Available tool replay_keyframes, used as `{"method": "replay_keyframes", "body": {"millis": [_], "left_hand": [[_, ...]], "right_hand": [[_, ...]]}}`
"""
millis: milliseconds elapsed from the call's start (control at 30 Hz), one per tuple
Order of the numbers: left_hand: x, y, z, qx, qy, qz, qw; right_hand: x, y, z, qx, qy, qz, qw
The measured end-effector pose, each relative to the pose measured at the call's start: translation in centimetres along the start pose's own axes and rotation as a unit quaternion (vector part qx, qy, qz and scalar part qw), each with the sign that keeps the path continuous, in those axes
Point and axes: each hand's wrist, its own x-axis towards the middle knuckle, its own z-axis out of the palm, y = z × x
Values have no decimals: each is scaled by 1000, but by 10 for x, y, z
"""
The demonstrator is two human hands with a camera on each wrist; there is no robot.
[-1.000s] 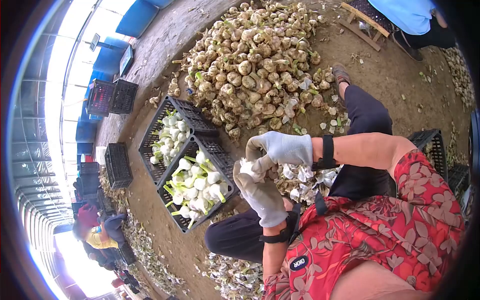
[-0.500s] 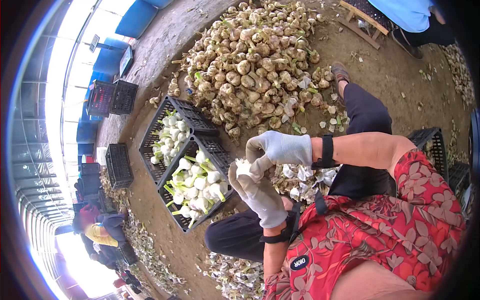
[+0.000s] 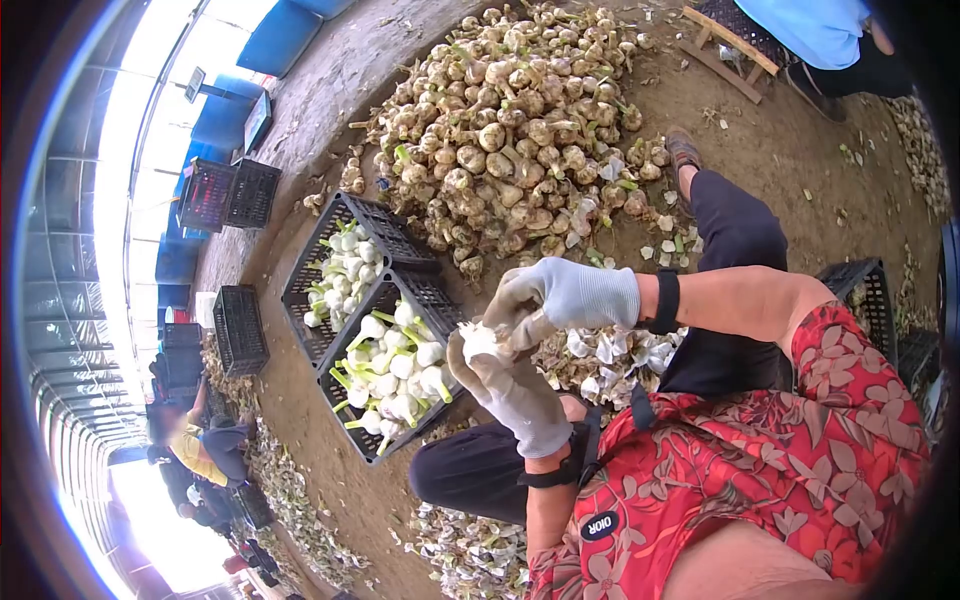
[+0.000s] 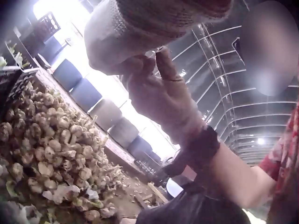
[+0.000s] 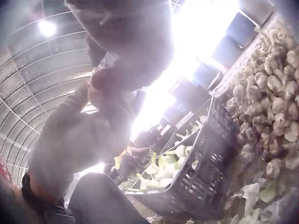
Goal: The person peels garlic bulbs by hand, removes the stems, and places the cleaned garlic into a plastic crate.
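Note:
A whitish garlic bulb point(image 3: 485, 343) sits in my gloved left hand point(image 3: 515, 400), the lower one in the head view, whose fingers curl round it. My right hand point(image 3: 565, 297), in a grey-and-beige glove, bends its thumb and fingers against the bulb's near side and pinches there. In the left wrist view the right hand point(image 4: 161, 100) shows beyond the left glove point(image 4: 140, 28), and the bulb is mostly hidden. The right wrist view is hazy, with the left hand point(image 5: 84, 135) under the right glove point(image 5: 133, 35).
Two black crates hold white garlic with green stems; the nearer crate point(image 3: 372, 455) stands just past my left hand. A large heap of unpeeled garlic point(image 3: 500, 130) lies ahead to the right. Peeled skins point(image 3: 600, 365) lie between my legs. Another person's blue clothing point(image 3: 810, 30) shows nearby.
The left hand and the bulb have shifted slightly toward the crates, and more of the bulb shows. The right hand has drawn back a little. A distant person has changed posture.

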Motion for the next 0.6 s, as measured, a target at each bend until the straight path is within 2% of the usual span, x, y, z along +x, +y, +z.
{"method": "replay_keyframes", "body": {"millis": [67, 167, 200, 267, 300, 333, 400, 433, 467, 533, 567, 600], "left_hand": [[0, -4, -5, 37, -1, 11, 999], [0, -5, -6, 47, -45, -3, 998], [-1, -5, -3, 20, -38, -29, 999], [-1, -5, 4, -33, -20, -81, 996], [8, -13, -1, -92, 31, -124, 987], [11, -12, -5, -131, -2, -131, 983], [15, -4, -13, -207, -66, -145, 965], [16, -1, -15, -247, -96, -147, 953], [18, 1, -16, -262, -104, -147, 948], [18, 5, -20, -290, -118, -153, 937], [19, 4, -26, -287, -125, -168, 935], [17, 4, -30, -268, -108, -175, 941]], "right_hand": [[1, 7, 4, -120, 25, -127, 984], [-5, 4, 6, -50, 52, -22, 997], [-5, 3, 5, -25, 57, 9, 998], [-6, 2, 4, -68, 77, 51, 993], [-6, 2, 3, -88, 87, 72, 990], [-3, 4, -2, -45, 108, 113, 987], [5, 10, -17, -58, 158, 175, 970], [6, 4, -23, 16, 143, 252, 957], [8, 9, -25, -90, 128, 186, 970], [6, 24, -26, -291, 96, 48, 951], [4, 11, -22, -264, 53, 99, 958], [4, 14, -19, -158, 20, 107, 982]]}}
